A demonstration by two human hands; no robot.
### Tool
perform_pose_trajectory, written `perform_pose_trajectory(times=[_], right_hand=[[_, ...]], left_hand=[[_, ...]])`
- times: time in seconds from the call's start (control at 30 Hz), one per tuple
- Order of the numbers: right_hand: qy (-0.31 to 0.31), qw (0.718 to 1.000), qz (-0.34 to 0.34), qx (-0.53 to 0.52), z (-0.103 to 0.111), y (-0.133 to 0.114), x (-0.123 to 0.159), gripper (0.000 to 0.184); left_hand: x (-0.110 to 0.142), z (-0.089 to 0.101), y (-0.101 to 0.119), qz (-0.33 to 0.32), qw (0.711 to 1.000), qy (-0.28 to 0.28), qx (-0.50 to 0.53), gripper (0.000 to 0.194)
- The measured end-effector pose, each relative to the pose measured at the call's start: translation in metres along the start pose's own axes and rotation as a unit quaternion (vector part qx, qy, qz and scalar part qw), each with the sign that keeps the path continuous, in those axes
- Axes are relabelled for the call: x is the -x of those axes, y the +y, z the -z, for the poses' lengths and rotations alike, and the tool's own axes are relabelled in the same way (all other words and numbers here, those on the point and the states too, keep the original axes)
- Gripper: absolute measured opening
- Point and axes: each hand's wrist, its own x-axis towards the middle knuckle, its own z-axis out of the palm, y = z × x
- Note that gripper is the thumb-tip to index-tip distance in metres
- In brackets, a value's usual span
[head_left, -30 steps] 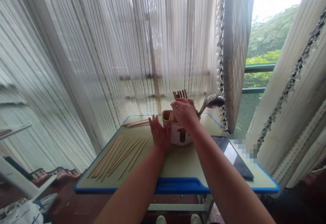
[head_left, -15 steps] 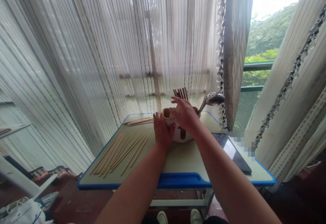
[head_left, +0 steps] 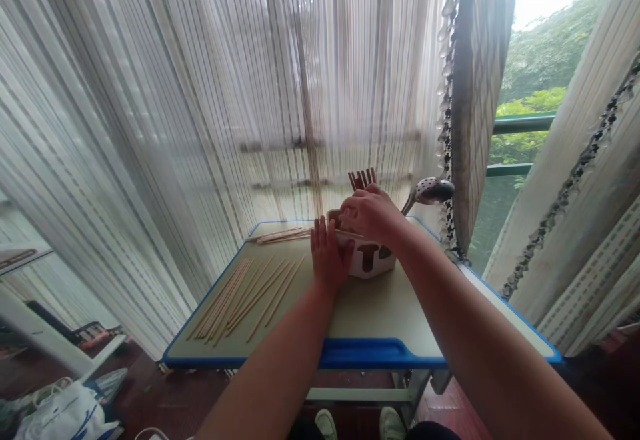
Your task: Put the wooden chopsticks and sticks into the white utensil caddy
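A white utensil holder [head_left: 357,266] with a brown mushroom-like pattern stands near the back of the small table. My left hand [head_left: 331,257] grips its left corner, thumb on the front and fingers straight along the side. Over the opening, my right hand [head_left: 375,215] is curled with its fingertips down inside the rim; what they pinch is hidden. Dark-ended chopsticks [head_left: 363,179] rise behind that hand. A slotted spoon [head_left: 434,191] leans out to the right. Pale wooden chopsticks [head_left: 225,300] lie spread on the left of the table.
More thin sticks [head_left: 283,235] lie at the table's back left. The table [head_left: 370,317] has a blue edge [head_left: 365,353]. Sheer curtains [head_left: 215,93] hang close behind it. A white bag [head_left: 60,413] sits on the floor at lower left.
My right hand has closed from spread fingers and dipped to the holder's opening. My left hand has pressed nearer to its side. My right forearm now covers the dark tablet seen earlier.
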Motion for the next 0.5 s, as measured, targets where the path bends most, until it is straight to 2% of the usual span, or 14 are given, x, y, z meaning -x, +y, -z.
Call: perform_pose_trajectory(times=[0.13, 0.37, 0.5], right_hand=[[-0.055, 0.998, 0.031, -0.011, 0.001, 0.002, -0.006, 0.018], [-0.03, 0.998, 0.04, -0.024, 0.01, 0.005, -0.027, 0.017], [-0.099, 0.994, 0.052, 0.013, 0.02, 0.003, -0.031, 0.017]], left_hand=[[0.0, 0.001, 0.0, 0.002, 1.0, 0.001, -0.001, 0.063], [0.0, 0.001, 0.001, 0.0, 1.0, 0.002, 0.009, 0.062], [0.001, 0.001, 0.001, 0.005, 1.0, 0.006, 0.014, 0.062]])
